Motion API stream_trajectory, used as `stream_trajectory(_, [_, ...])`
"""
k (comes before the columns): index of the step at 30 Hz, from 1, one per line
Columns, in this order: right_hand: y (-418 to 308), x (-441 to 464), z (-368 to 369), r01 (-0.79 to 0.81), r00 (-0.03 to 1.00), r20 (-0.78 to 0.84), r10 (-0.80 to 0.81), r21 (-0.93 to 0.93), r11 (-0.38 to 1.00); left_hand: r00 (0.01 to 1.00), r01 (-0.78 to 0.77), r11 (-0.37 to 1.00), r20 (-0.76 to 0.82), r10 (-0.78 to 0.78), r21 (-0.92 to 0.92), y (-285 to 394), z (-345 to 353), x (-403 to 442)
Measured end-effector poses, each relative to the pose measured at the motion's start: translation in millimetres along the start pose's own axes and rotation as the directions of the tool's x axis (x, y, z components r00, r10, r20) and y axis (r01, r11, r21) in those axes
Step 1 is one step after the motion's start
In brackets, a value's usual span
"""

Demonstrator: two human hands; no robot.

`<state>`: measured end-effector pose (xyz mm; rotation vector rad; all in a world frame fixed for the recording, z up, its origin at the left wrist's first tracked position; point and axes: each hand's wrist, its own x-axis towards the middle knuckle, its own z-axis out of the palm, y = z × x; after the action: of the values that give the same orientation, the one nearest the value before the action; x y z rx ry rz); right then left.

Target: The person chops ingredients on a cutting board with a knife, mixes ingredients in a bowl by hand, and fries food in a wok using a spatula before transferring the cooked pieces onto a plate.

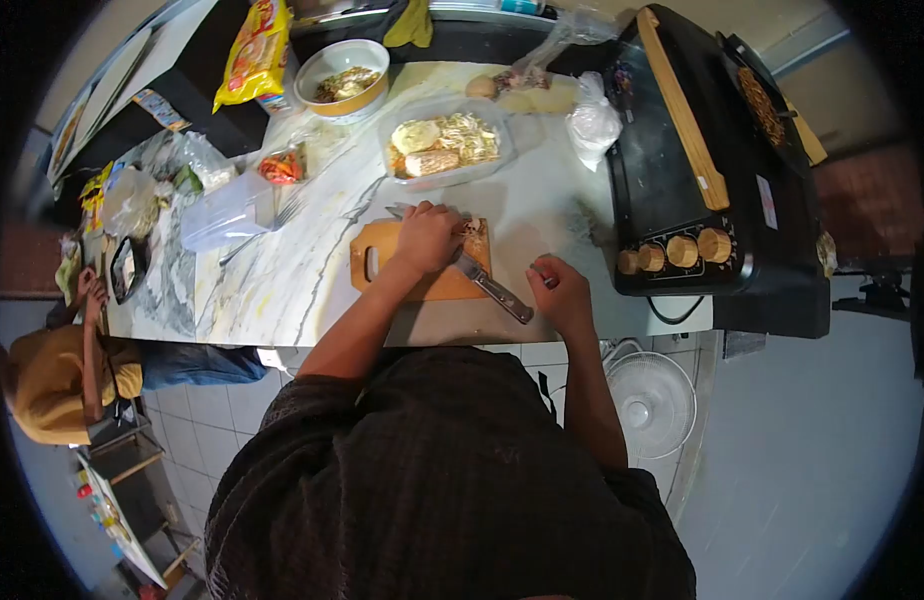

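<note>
1. Right hand (564, 298) curls closed around a small dark piece (549, 281).
2. Left hand (429, 240) bends over the cutting board (447, 288); its grip is hidden.
3. Knife (505, 299) lies across the board, partly covered by the left hand.

Kitchen: marble-look counter (317, 225), knobbed black oven (737, 180), cutting board (427, 289), knife (500, 293).

A white, grey-veined marble-patterned table (317, 245) stands over pale square floor tiles (212, 405), near a round fan (650, 410).
</note>
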<state>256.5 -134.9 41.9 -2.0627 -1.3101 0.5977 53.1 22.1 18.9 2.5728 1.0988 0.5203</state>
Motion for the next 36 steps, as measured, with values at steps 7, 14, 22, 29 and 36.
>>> stream_trajectory(7, [17,-8,-19,-0.003,1.0,-0.016,0.005,0.145,0.989,0.974,0.1,0.99,0.193,-0.118,0.101,4,11,8])
stream_trajectory(14, [17,13,-25,0.018,0.996,0.079,-0.028,0.119,0.993,0.99,0.113,0.987,0.073,-0.121,0.114,6,19,-1])
stream_trajectory(22, [17,39,-24,0.157,0.97,0.156,-0.188,0.19,0.969,0.955,0.293,0.941,0.001,-0.297,-0.167,19,-6,-4])
stream_trajectory(29, [9,53,-20,0.158,0.952,0.23,-0.202,0.197,0.968,0.923,0.345,0.803,0.021,-0.384,-0.486,19,-12,-16])
stream_trajectory(36, [6,48,-16,0.149,0.941,0.272,-0.2,0.194,0.97,0.905,0.346,0.744,-0.004,-0.425,-0.572,25,-21,-27])
